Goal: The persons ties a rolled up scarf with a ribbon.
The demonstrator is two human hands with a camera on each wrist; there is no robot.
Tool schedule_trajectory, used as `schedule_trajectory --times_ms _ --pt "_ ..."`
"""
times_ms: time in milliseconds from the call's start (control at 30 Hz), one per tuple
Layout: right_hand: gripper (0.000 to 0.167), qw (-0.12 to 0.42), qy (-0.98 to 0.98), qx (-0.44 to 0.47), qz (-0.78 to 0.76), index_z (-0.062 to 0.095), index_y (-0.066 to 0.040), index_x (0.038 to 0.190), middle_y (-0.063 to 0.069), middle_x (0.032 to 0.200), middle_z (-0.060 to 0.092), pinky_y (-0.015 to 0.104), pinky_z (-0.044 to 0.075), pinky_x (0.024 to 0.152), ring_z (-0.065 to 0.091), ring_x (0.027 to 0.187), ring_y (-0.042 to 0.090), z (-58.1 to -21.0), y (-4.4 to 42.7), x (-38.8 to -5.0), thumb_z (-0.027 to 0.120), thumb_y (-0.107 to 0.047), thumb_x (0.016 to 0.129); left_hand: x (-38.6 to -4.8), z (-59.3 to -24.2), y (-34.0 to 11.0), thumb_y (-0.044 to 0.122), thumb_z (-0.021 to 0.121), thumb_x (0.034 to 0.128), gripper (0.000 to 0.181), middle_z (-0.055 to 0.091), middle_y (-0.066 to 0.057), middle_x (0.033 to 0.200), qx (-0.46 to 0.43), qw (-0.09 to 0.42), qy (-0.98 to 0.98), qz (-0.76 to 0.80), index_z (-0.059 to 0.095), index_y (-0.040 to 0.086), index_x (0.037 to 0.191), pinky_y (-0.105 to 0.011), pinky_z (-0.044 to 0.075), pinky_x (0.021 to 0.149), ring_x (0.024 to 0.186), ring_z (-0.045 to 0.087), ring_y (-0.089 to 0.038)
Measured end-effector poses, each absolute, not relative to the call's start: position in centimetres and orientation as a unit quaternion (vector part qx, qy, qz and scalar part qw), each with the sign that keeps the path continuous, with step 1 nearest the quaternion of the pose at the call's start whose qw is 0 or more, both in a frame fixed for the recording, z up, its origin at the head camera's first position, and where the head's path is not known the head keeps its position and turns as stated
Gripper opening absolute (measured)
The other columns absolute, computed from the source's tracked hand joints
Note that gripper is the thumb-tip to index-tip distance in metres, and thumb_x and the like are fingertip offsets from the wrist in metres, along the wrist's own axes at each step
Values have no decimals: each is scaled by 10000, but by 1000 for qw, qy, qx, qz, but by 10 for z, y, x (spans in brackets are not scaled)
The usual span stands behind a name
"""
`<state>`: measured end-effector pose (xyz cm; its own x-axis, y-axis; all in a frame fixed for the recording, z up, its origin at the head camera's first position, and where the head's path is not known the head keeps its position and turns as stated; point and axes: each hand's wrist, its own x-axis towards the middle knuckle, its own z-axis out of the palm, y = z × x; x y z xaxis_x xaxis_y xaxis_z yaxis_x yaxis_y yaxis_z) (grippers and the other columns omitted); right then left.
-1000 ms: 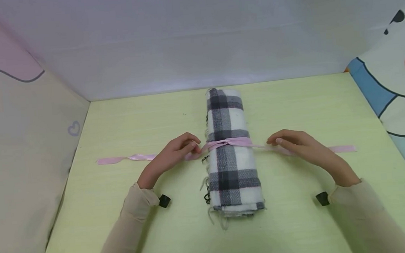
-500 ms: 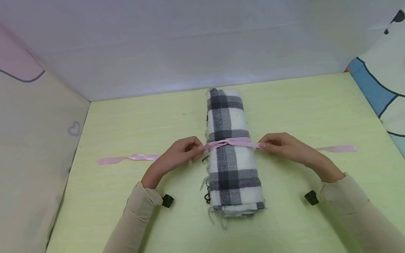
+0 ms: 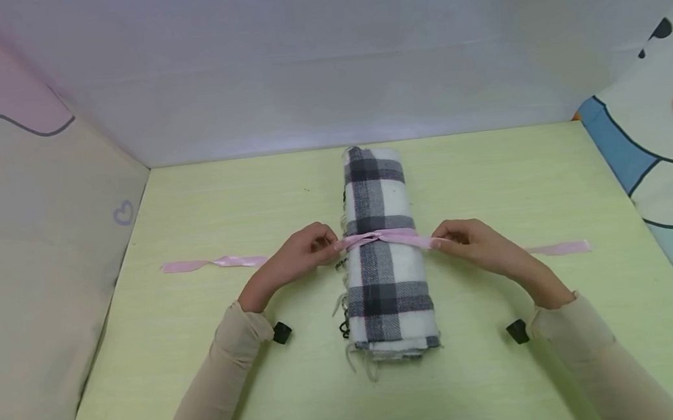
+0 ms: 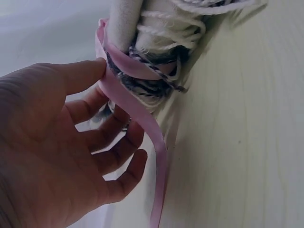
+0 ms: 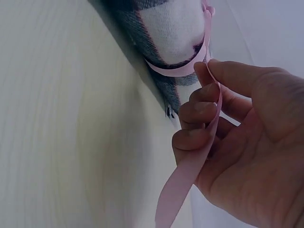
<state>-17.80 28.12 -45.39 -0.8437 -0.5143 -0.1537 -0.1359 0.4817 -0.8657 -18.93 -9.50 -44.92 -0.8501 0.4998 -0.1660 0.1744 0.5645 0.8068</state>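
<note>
A folded plaid scarf [image 3: 379, 285] in white, grey and black lies lengthwise on the table, its fringe along the left side. Round its middle runs a pink ribbon [image 3: 399, 235], crossed on top, with one tail reaching out to each side. At the scarf's left edge my left hand [image 3: 298, 255] pinches one tail between thumb and index finger; the left wrist view shows the other fingers loosely bent behind the ribbon [image 4: 126, 102]. My right hand [image 3: 479, 245] pinches the other tail just right of the scarf, and in the right wrist view that ribbon [image 5: 187, 178] passes across its palm.
The pale yellow-green table [image 3: 224, 198] meets a white back wall [image 3: 329, 100]. Side panels stand left and right, the right panel [image 3: 672, 193] printed with a cartoon figure. Loose ribbon ends lie on the table beyond both hands.
My right hand has moved left toward the scarf and now pinches the ribbon there. My left hand has shifted slightly right and pinches its tail. The scarf has stayed put.
</note>
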Motion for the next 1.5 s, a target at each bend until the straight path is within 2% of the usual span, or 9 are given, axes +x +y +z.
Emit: schedule_trajectory --times_ms 100,200,333,433,700,867,1000,1233,1500 --pt "157 183 853 -196 -449 724 -109 1070 0 797 515 282 384 658 431 724 100 -448 281 -175 633 -237 1061 -188 -446 -98 273 646 1052 102 708 -19 1063 187 181 861 437 680 181 1025 -408 524 937 1032 657 -174" --pt "173 162 869 -194 -425 725 -117 1087 3 792 529 286 388 662 438 714 106 -441 282 -172 626 -258 1066 -186 -438 -100 330 665 1040 106 723 28 1047 178 159 864 444 689 232 1009 -431 514 929 1043 666 -159" --pt "188 136 883 -190 -407 723 -126 1099 45 854 623 282 419 676 478 737 119 -432 282 -168 619 -279 1070 -182 -428 -103 372 698 1014 87 724 75 1065 176 116 867 451 708 286 1012 -437 519 941 1061 663 -139" --pt "186 117 887 -191 -405 728 -133 1091 75 923 682 276 444 686 511 761 126 -426 284 -165 619 -283 1069 -180 -421 -106 349 726 998 60 732 86 1056 183 84 867 456 723 290 1002 -438 524 961 1052 667 -128" --pt "155 79 891 -205 -397 733 -133 1066 16 833 631 282 401 634 460 684 96 -421 288 -162 636 -255 1060 -177 -415 -112 259 768 971 59 744 56 969 208 14 864 458 754 208 944 -460 518 964 969 674 -130" --pt "146 75 893 -203 -395 732 -127 1069 0 795 599 287 386 623 438 656 87 -425 292 -161 638 -238 1059 -177 -417 -115 213 773 964 67 740 42 948 220 3 861 458 755 160 928 -418 515 922 936 670 -133" --pt "144 81 893 -194 -397 732 -123 1086 19 846 632 287 380 630 447 675 90 -428 295 -160 640 -230 1057 -178 -421 -117 183 782 954 61 735 41 928 222 -7 862 455 748 160 909 -400 510 913 915 666 -126" --pt "139 94 887 -181 -415 728 -119 1093 77 932 670 289 403 649 480 721 110 -433 300 -156 642 -221 1056 -181 -430 -120 103 799 925 84 730 13 856 256 -65 855 446 749 144 871 -345 491 868 851 661 -133" --pt "171 79 882 -190 -423 722 -85 1106 101 987 694 287 427 670 515 755 123 -443 307 -157 619 -216 1069 -185 -435 -121 60 829 883 130 708 17 777 287 -119 846 434 746 135 817 -406 478 824 783 646 -142"
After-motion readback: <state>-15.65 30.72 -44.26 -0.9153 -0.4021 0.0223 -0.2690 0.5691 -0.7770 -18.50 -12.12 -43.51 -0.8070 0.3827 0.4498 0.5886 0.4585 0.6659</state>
